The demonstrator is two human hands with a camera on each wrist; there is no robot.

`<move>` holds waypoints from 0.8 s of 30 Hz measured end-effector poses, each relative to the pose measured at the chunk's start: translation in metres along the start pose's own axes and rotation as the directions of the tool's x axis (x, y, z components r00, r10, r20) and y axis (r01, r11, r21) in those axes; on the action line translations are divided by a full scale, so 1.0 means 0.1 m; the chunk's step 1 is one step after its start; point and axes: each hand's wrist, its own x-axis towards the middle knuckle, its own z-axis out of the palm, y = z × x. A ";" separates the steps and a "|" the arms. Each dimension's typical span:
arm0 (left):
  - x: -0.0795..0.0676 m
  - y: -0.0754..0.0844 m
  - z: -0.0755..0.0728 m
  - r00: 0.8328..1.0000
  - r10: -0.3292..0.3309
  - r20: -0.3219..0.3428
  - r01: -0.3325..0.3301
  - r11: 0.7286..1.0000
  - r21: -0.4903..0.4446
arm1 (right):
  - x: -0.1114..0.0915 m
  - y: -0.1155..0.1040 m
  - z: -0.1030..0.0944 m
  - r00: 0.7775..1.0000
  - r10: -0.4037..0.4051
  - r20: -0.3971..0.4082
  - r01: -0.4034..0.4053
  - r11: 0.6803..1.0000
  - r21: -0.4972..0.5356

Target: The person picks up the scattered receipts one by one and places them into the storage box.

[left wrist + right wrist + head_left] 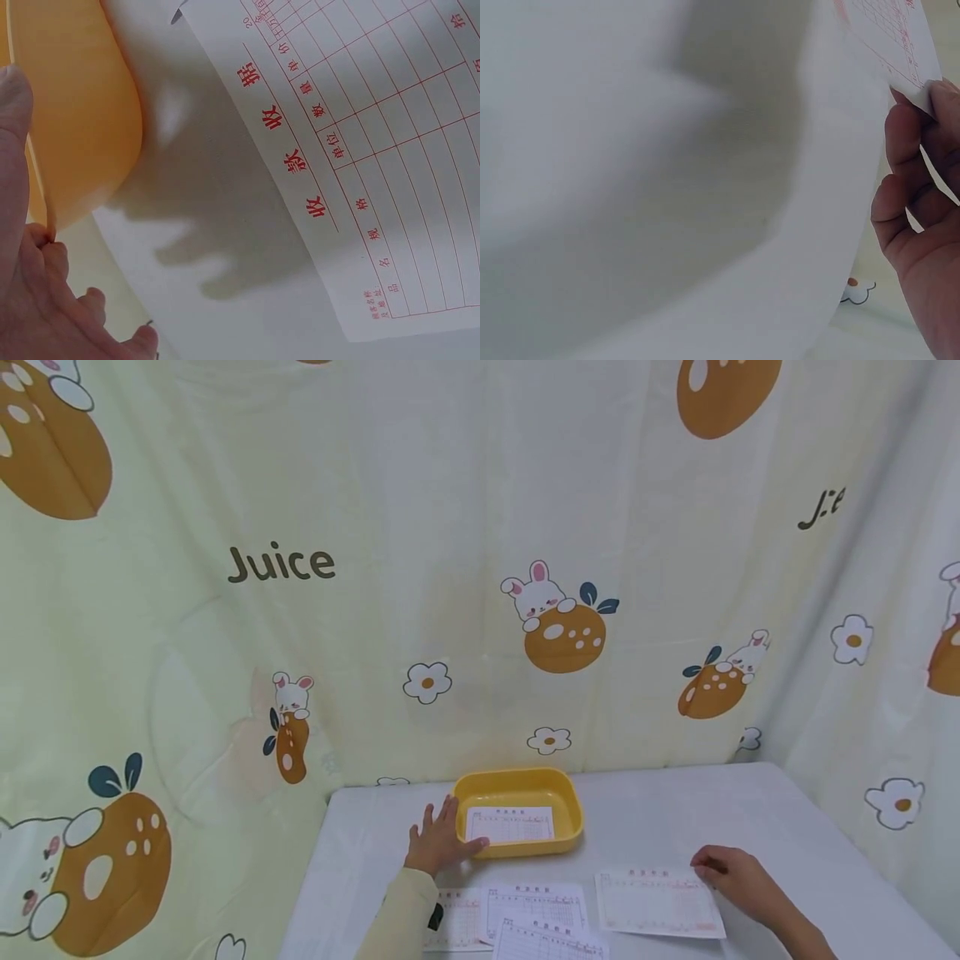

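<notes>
My left hand (438,842) rests against the left front corner of a yellow plastic tray (570,810), its fingers spread and its thumb along the front rim. Inside the tray lies a printed receipt sheet (510,825). Over on the right, my right hand (735,878) pinches the upper right corner of another receipt sheet (656,902) between thumb and fingers. That sheet has red print, and its held corner bends in the right wrist view. Red-lined print also shows on a receipt sheet (375,150) beside the tray in the left wrist view.
Several more receipt sheets lie in front of the tray, among them a middle sheet (534,906), a left sheet (461,914) and a front sheet (547,942), partly overlapping. A white-covered table (660,810) carries everything. A patterned curtain (480,693) hangs behind and at both sides.
</notes>
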 end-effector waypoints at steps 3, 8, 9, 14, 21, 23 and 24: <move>-0.03 0.02 -0.03 1.000 0.000 0.002 0.000 1.000 -0.009 | 0.02 -0.02 -0.03 1.000 0.002 -0.002 -0.002 1.000 0.018; -0.07 0.07 -0.09 1.000 0.000 0.009 0.001 1.000 -0.023 | 0.09 -0.12 -0.10 1.000 -0.017 -0.014 0.018 0.998 0.058; -0.08 0.07 -0.10 1.000 -0.001 0.011 0.002 1.000 -0.025 | 0.11 -0.14 -0.11 1.000 -0.023 -0.013 0.024 0.998 0.062; -0.06 0.05 -0.09 1.000 0.000 0.017 0.000 0.999 -0.033 | 0.25 -0.27 -0.16 1.000 -0.020 0.004 0.019 0.998 0.057; 0.04 -0.03 0.00 1.000 -0.002 0.016 0.003 0.999 -0.032 | 0.46 -0.42 -0.27 0.999 -0.044 -0.005 0.044 0.998 0.044; 0.05 -0.04 0.00 1.000 -0.001 0.015 0.001 0.999 -0.036 | 0.51 -0.47 -0.30 0.999 -0.054 -0.006 0.054 0.997 0.049; 0.05 -0.04 -0.01 1.000 0.001 0.014 0.000 0.999 -0.036 | 0.54 -0.50 -0.31 0.998 -0.059 -0.004 0.059 0.997 0.051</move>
